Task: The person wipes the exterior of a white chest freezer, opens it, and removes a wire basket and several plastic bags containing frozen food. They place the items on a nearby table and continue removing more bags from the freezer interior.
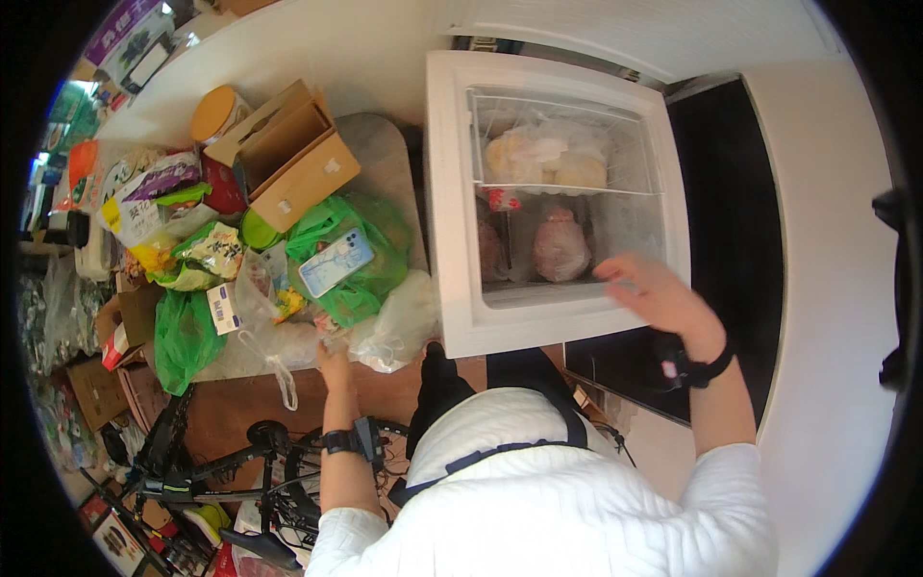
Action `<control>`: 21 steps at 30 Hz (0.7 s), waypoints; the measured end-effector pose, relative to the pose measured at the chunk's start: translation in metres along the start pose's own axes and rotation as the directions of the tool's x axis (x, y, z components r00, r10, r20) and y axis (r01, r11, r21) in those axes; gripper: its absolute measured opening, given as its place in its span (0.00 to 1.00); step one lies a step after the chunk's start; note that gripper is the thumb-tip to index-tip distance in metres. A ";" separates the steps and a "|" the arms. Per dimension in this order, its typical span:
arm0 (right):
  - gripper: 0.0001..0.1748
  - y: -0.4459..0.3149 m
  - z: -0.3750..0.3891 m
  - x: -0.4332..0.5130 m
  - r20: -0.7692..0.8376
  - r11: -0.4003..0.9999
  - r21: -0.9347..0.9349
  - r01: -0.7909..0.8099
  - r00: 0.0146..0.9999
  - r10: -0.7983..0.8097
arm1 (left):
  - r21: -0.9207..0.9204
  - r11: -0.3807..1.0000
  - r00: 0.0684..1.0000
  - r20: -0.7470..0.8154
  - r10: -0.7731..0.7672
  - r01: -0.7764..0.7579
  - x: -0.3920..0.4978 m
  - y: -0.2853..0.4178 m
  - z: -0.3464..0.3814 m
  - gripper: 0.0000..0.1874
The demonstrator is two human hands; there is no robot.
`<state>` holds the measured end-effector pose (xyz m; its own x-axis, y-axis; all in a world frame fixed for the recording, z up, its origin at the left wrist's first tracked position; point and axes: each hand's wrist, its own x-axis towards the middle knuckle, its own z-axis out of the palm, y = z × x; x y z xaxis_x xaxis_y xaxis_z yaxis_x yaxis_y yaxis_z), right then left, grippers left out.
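Observation:
A chest freezer (456, 216) stands uncovered before me. My right hand (649, 292) is over its near right rim, blurred, fingers apart, with nothing seen in it. Inside, a pinkish frozen bundle in plastic (561, 249) lies at the bottom, and a white wire basket (570, 189) above holds yellowish food in clear bags (544, 159). My left hand (333, 357) is at the near edge of the table (245, 364), at a clear plastic bag (285, 346); its fingers are partly hidden, so its grip is unclear. A white knotted plastic bag (393, 335) lies to its right.
On the table are a phone (337, 262) on a green plastic bag (386, 238), an open cardboard box (306, 166), a tub with an orange lid (216, 114) and several food packets (213, 252). A bicycle (267, 461) stands below left. A dark panel (728, 238) is right of the freezer.

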<state>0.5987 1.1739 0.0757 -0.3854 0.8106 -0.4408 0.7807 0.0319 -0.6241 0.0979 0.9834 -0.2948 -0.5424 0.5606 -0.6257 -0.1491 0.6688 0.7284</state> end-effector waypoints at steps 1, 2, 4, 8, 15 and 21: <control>0.17 0.016 -0.019 -0.004 -0.048 0.992 -0.112 -0.058 0.997 0.053 | -0.125 0.992 0.999 -0.047 -0.001 -0.004 -0.012 0.027 0.008 0.36; 0.19 0.033 -0.038 -0.007 -0.065 0.977 -0.170 -0.128 0.991 0.119 | -0.134 0.989 0.998 0.021 0.060 -0.057 -0.028 0.061 0.017 0.36; 0.20 0.071 -0.057 0.003 -0.132 0.987 -0.098 -0.124 0.985 0.111 | -0.103 0.976 0.974 0.101 0.200 -0.190 -0.060 0.131 0.058 0.36; 0.20 0.152 -0.064 0.058 -0.288 0.994 -0.024 0.110 0.951 -0.112 | 0.082 0.795 0.769 0.332 0.547 -0.601 -0.119 0.238 0.162 0.33; 0.25 0.221 -0.074 0.136 -0.201 0.924 -0.239 -0.297 0.947 0.252 | 0.083 0.928 0.789 0.557 0.259 -0.363 -0.159 0.283 0.273 0.34; 0.23 0.230 -0.019 0.134 -0.220 0.873 -0.488 -0.009 0.969 -0.114 | -0.107 0.989 0.852 0.522 -0.030 0.100 -0.161 0.279 0.305 0.37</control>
<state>0.7358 1.3013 -0.1142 -0.3537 0.9106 -0.2138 0.9248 0.3063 -0.2255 0.3960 1.2288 -0.0761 -0.0259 0.7129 -0.7008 -0.2898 0.6656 0.6877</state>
